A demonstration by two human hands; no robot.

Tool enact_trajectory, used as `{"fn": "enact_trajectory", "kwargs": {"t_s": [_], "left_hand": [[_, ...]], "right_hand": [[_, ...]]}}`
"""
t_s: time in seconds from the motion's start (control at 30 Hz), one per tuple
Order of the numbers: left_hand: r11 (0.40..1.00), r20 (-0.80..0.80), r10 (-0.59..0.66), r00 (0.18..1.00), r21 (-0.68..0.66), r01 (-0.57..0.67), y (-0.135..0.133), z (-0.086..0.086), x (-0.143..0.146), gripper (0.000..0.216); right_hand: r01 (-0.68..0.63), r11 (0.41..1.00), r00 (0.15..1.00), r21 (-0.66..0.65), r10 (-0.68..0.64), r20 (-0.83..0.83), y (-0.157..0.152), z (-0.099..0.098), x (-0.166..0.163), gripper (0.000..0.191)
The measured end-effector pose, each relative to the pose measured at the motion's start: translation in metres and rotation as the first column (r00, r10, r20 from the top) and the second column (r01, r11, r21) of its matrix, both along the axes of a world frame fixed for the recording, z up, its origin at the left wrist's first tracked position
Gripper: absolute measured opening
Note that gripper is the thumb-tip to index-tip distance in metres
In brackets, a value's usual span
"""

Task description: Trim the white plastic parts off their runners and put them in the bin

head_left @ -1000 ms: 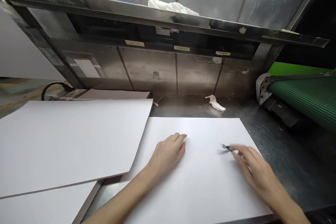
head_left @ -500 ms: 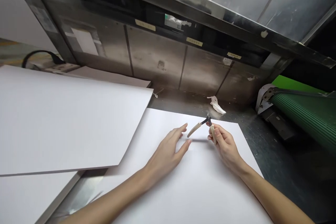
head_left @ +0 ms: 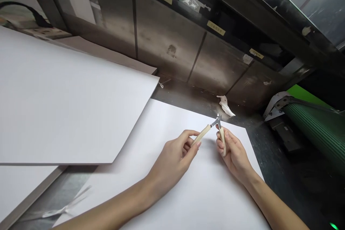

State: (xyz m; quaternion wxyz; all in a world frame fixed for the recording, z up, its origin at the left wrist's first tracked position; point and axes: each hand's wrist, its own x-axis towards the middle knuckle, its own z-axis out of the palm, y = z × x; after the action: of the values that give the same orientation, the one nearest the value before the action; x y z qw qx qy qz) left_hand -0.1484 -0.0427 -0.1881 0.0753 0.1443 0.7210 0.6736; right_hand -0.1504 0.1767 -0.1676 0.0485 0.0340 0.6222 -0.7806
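A small pair of pliers (head_left: 215, 125) with cream handles and a dark metal head is held above a large white sheet (head_left: 188, 187) on the metal table. My left hand (head_left: 175, 154) pinches the end of one handle. My right hand (head_left: 233, 151) is wrapped round the other handle. The two handles are spread apart in a V, with the jaws pointing away from me.
A bigger white sheet (head_left: 61, 104) lies on a stack at the left, overlapping the near sheet's corner. A crumpled white scrap (head_left: 225, 105) sits by the steel back wall (head_left: 167, 46). A green ribbed roller (head_left: 315, 125) stands at the right. A thin strip (head_left: 64, 208) lies on the table at the lower left.
My right hand lifted the pliers off the sheet and brought them to the middle. My left hand rose from the sheet and took hold of one handle. The camera tilted down.
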Motion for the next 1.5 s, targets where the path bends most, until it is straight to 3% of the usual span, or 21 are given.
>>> {"fn": "enact_trajectory", "kwargs": {"t_s": [0.17,0.37,0.47,0.63,0.77,0.83,0.93,1.03,1.17,1.23,1.3,1.4,1.43,1.47,1.5], "left_hand": [[0.999,0.002,0.039,0.999,0.017,-0.039,-0.001,0.006,0.001,0.03],[0.997,-0.014,0.067,0.998,0.025,-0.067,-0.002,0.006,0.0,0.033],[0.998,-0.002,0.047,0.999,0.033,-0.047,-0.002,0.002,-0.002,0.036],[0.998,-0.028,-0.059,0.998,0.007,0.06,0.0,-0.002,-0.004,0.043],[0.992,-0.095,-0.04,0.995,-0.125,0.028,0.001,-0.006,-0.008,0.051],[0.975,-0.184,0.004,0.983,-0.219,-0.045,0.0,-0.014,-0.013,0.054],[0.901,-0.424,-0.019,0.905,-0.399,-0.168,-0.004,-0.033,-0.023,0.056],[0.795,-0.527,-0.134,0.839,-0.563,-0.226,-0.01,-0.053,-0.032,0.061],[0.708,-0.517,-0.247,0.82,-0.673,-0.211,-0.012,-0.065,-0.036,0.063],[0.701,-0.507,-0.254,0.823,-0.683,-0.205,-0.011,-0.064,-0.035,0.064],[0.714,-0.518,-0.247,0.819,-0.668,-0.208,-0.009,-0.057,-0.032,0.069],[0.753,-0.627,-0.262,0.734,-0.608,-0.25,-0.008,-0.041,-0.023,0.072],[0.77,-0.682,-0.277,0.677,-0.579,-0.268,-0.008,-0.034,-0.019,0.071],[0.789,-0.734,-0.295,0.611,-0.548,-0.277,-0.008,-0.028,-0.015,0.069],[0.812,-0.777,-0.309,0.549,-0.516,-0.273,-0.008,-0.022,-0.011,0.065]], "right_hand": [[-0.021,0.997,1.0,-0.072,0.022,0.014,0.002,0.001,0.004,0.031],[-0.16,0.983,0.987,-0.094,0.158,-0.028,0.005,-0.006,0.008,0.039],[-0.204,0.977,0.977,-0.063,0.199,-0.075,0.001,-0.012,0.008,0.033],[-0.23,0.966,0.972,-0.118,0.222,-0.079,-0.008,-0.009,0.006,0.037],[-0.162,0.987,0.979,-0.014,0.159,-0.13,-0.005,0.007,0.0,0.041],[-0.107,0.978,0.977,0.18,0.137,-0.165,0.002,0.016,-0.004,0.047],[0.001,0.867,0.976,0.499,0.107,-0.188,0.018,0.026,-0.007,0.054],[0.064,0.71,0.98,0.702,0.088,-0.178,0.043,0.034,0.0,0.052],[0.154,0.359,0.983,0.921,0.04,-0.18,0.084,0.049,0.017,0.036],[0.2,0.224,0.979,0.954,-0.002,-0.205,0.099,0.057,0.024,0.032],[0.218,0.128,0.976,0.968,-0.023,-0.217,0.105,0.059,0.026,0.033],[0.256,0.086,0.966,0.963,0.018,-0.258,0.087,0.05,0.023,0.044],[0.277,0.124,0.955,0.953,0.077,-0.288,0.075,0.044,0.021,0.048],[0.285,0.208,0.935,0.936,0.153,-0.319,0.061,0.036,0.02,0.049],[0.26,0.335,0.907,0.906,0.236,-0.348,0.046,0.028,0.019,0.047]]}}
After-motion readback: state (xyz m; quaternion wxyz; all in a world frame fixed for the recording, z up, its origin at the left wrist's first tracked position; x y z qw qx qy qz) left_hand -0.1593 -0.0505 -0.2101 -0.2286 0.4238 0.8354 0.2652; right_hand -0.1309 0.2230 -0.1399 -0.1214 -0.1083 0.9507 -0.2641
